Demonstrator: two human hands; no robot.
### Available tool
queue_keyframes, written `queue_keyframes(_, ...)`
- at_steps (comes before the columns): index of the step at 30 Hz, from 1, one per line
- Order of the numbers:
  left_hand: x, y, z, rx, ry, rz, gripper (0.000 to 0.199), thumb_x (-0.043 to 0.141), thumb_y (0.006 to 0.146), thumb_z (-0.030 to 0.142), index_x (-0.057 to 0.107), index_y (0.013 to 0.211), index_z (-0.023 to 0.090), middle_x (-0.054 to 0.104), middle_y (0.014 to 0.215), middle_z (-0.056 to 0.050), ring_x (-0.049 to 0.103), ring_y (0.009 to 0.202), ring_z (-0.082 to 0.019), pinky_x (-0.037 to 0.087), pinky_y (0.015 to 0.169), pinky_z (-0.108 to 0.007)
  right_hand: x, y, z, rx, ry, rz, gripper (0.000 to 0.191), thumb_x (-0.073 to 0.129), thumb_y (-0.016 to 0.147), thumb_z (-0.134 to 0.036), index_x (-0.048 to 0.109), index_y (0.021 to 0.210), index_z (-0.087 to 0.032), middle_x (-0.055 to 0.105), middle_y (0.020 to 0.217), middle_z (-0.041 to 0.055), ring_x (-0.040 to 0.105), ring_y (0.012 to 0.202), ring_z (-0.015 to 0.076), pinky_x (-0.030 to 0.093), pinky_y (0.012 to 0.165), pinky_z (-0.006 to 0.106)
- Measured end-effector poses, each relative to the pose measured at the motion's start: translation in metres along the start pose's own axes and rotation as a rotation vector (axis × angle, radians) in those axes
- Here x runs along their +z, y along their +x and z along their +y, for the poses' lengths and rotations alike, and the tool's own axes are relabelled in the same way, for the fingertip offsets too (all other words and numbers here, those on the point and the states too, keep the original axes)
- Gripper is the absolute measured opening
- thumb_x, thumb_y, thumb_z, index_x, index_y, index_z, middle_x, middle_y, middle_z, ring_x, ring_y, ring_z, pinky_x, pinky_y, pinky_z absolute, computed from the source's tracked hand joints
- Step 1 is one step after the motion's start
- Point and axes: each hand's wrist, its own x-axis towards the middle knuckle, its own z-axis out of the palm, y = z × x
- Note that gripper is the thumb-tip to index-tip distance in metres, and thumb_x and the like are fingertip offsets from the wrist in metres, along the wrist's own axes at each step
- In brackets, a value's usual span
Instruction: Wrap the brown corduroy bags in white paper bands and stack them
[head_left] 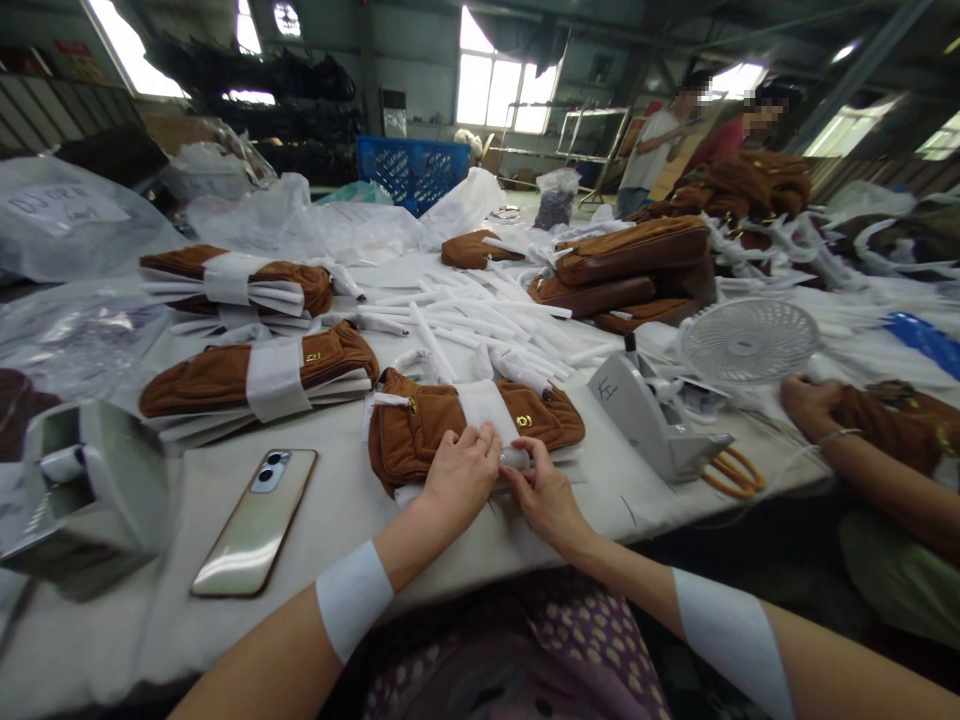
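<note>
A brown corduroy bag (420, 432) with a gold emblem lies on the white-covered table in front of me, a white paper band (484, 402) around its middle. My left hand (463, 468) presses on the lower part of the band, fingers bent together. Just to its right, my right hand (546, 495) pinches at the band's lower end by the bag's near edge; what lies between its fingertips is too small to make out. Two more banded brown bags, one nearer (202, 382) and one farther (180, 262), rest on the left.
A phone (255, 525) and a grey tape dispenser (131, 500) are at the left. Another dispenser (637, 415), a round fan (750, 340) and yellow-handled scissors (739, 475) stand right. White wrapped strips (480, 310) and stacked bags (637, 255) lie behind. A co-worker's hand (814, 408) touches a brown bag.
</note>
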Motion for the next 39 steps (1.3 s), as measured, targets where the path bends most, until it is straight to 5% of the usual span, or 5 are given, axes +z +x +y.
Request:
queue_keyframes(9,-0.009,0.003,0.004,-0.008,0.003,-0.016,0.044,0.055,0.095,0.036,0.053,0.131,0.012,0.053,0.141,-0.013,0.054,0.111,-0.027,0.049,0.082,-0.043,-0.031,0.026,-0.020,-0.534,-1.024,-0.054,0.019,0.072,0.081,-0.023,0.058,0.092,-0.017,0.065,0.092,0.0133,0.062,0.087,0.0283,0.042,0.071,0.032)
queue_keyframes(13,-0.006,0.009,0.012,-0.034,0.008,-0.015,0.064,0.052,0.092,0.057,0.054,0.131,0.006,0.055,0.140,-0.017,0.054,0.114,-0.028,0.047,0.091,-0.046,-0.040,0.044,-0.005,-0.789,-0.957,0.022,0.021,0.070,0.074,-0.016,0.055,0.089,-0.019,0.062,0.093,0.0103,0.060,0.086,0.0272,0.047,0.073,0.036)
queue_keyframes(18,0.013,0.016,0.013,-0.021,0.165,0.077,0.043,0.045,0.099,0.032,0.054,0.133,0.007,0.055,0.138,-0.018,0.056,0.115,-0.024,0.046,0.090,-0.041,-0.055,0.075,0.026,-1.015,-0.646,-0.064,0.033,0.066,0.072,-0.019,0.056,0.103,-0.023,0.062,0.108,0.0108,0.062,0.096,0.0250,0.053,0.079,0.033)
queue_keyframes(28,0.028,0.013,0.011,0.005,0.230,0.321,0.041,0.037,0.099,0.029,0.058,0.127,0.008,0.061,0.132,-0.013,0.055,0.115,-0.023,0.044,0.088,-0.039,-0.046,0.085,0.055,-1.056,-0.549,0.025,0.019,0.059,0.084,-0.027,0.059,0.103,-0.023,0.063,0.105,0.0115,0.062,0.096,0.0264,0.052,0.083,0.039)
queue_keyframes(39,0.030,0.011,0.024,-0.046,0.199,0.332,0.044,0.050,0.093,0.036,0.059,0.127,0.010,0.061,0.133,-0.014,0.057,0.114,-0.025,0.045,0.089,-0.040,-0.048,0.059,0.050,-0.935,-0.579,0.028,0.036,0.067,0.077,-0.013,0.056,0.110,-0.020,0.060,0.112,0.0106,0.057,0.100,0.0264,0.047,0.087,0.042)
